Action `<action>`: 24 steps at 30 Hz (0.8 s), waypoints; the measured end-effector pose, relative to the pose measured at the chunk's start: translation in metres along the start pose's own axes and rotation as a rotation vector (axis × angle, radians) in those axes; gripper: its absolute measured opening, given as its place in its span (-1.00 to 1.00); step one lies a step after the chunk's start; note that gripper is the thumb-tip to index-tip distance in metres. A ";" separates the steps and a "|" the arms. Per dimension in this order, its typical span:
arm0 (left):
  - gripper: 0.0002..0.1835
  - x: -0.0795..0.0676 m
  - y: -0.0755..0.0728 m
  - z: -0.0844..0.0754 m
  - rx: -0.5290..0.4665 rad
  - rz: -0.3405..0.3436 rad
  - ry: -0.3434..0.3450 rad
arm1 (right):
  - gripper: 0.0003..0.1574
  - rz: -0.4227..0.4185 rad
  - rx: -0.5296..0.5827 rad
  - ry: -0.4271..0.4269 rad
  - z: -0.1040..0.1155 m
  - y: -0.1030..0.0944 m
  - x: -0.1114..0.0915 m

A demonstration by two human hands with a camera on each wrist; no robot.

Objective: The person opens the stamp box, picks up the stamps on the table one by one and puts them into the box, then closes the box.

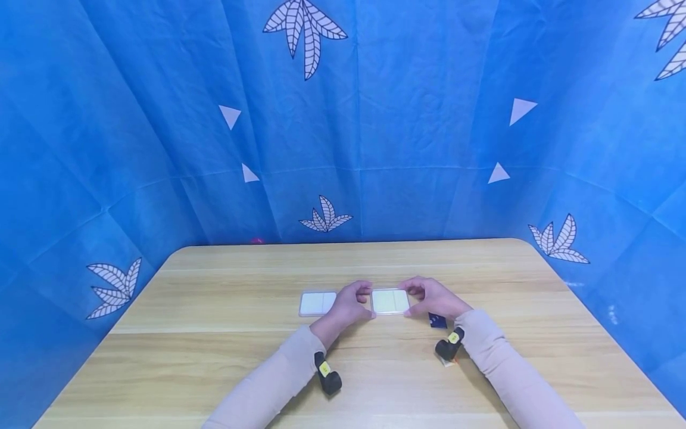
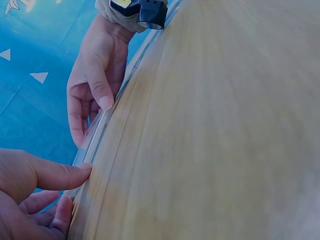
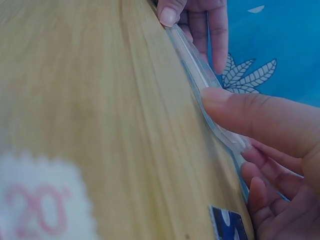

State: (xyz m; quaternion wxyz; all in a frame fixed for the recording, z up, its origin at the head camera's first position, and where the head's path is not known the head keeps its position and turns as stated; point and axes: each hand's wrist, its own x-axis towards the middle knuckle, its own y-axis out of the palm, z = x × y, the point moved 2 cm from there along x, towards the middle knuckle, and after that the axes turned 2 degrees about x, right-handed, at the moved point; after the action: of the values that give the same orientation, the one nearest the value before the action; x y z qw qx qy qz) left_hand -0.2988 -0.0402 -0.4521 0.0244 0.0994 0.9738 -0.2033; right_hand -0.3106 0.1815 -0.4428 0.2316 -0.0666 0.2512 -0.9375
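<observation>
A flat clear plastic case [image 1: 390, 301] with a pale, two-part inside lies between the two hands on the table. My left hand [image 1: 351, 302] holds its left end, thumb at the near corner and fingers at the far one. At the opposite end, my right hand [image 1: 433, 297] pinches it the same way; the right wrist view shows the thumb on the clear edge [image 3: 220, 127]. A second, similar case [image 1: 316, 304] lies flat just left of my left hand, its right end partly covered by it.
Below my right hand lies a dark blue stamp [image 1: 437, 321] with a toothed edge. Nearer me, a pale stamp [image 3: 42, 200] printed with a red 20 is partly hidden by the wrist camera in the head view. A blue patterned curtain [image 1: 412, 119] hangs behind the wooden table [image 1: 225, 357].
</observation>
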 end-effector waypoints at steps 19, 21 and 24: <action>-0.27 -0.001 -0.001 -0.001 0.016 0.008 -0.010 | -0.33 0.021 -0.081 -0.001 0.003 0.002 0.003; -0.27 -0.001 -0.001 0.000 0.019 0.013 -0.004 | -0.34 0.031 -0.097 -0.014 0.002 0.002 0.004; -0.25 0.000 -0.001 0.001 0.020 0.019 0.003 | -0.34 0.038 -0.107 -0.023 0.002 0.003 0.005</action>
State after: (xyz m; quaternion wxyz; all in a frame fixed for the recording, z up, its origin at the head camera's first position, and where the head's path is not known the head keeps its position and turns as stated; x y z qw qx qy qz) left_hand -0.2987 -0.0414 -0.4527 0.0238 0.1091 0.9707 -0.2126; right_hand -0.3136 0.1760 -0.4425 0.2484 -0.0850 0.2997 -0.9172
